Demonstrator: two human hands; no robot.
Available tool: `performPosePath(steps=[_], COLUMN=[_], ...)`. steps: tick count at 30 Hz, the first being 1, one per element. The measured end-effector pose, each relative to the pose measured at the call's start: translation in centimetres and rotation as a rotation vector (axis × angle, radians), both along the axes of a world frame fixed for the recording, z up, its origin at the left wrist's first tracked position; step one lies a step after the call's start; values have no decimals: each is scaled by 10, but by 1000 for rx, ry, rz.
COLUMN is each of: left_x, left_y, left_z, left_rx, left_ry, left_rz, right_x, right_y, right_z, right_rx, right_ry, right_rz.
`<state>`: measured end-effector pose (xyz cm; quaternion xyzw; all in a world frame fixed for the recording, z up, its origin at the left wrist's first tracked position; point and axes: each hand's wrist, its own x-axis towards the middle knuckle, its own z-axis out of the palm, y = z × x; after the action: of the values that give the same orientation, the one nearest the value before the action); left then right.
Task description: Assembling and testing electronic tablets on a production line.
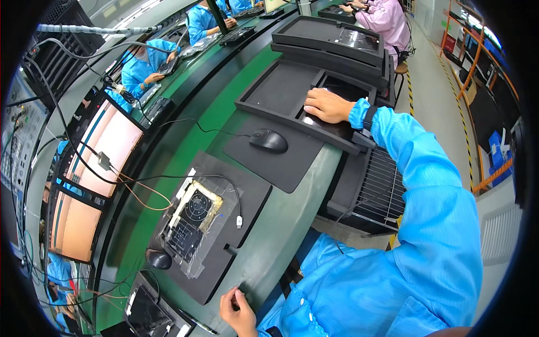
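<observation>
At the far right of the bench, my right hand (pixel 328 105) curls over the left edge of a glossy black flat panel (pixel 347 90). That panel lies in a black foam tray (pixel 268 87); the fingertips are partly hidden. My left hand (pixel 238 312) is near the bench's front edge, loosely closed with no object visible in it. Beyond it lies a black foam pad (pixel 247 210) bearing a taped fixture (pixel 193 216) with a round fan-like grille. A black cable with a white plug (pixel 240 222) hangs over the pad.
A black mouse (pixel 268 140) rests on a dark mat (pixel 292 168); another mouse (pixel 158 258) is by the fixture. Two lit monitors (pixel 104 149) stand left. Stacked foam trays (pixel 303 31) rise behind. A wire rack (pixel 379 188) sits below the bench. Co-workers work farther along.
</observation>
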<state>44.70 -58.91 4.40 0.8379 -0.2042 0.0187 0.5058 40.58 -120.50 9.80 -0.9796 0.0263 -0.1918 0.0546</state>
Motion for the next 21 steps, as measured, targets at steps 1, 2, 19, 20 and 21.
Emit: performPosePath(steps=[1, 2, 19, 20, 21], left_x=[-1, -1, -24, -27, -34], left_y=[0, 0, -100, -98, -92], left_z=[-1, -2, 56, 48, 45], left_rx=[-13, -17, -288, -88, 105], left_ry=[-1, -1, 218, 301, 383], left_rz=[20, 20, -667, -574, -461], right_x=[0, -2, 59, 64, 74], right_y=[-2, -10, 277, 303, 324], right_z=[5, 9, 161, 148, 138], right_rx=[-7, -32, 818, 766, 710], right_ry=[12, -37, -176, -92, -4], right_rz=[-1, -1, 89, 193, 312])
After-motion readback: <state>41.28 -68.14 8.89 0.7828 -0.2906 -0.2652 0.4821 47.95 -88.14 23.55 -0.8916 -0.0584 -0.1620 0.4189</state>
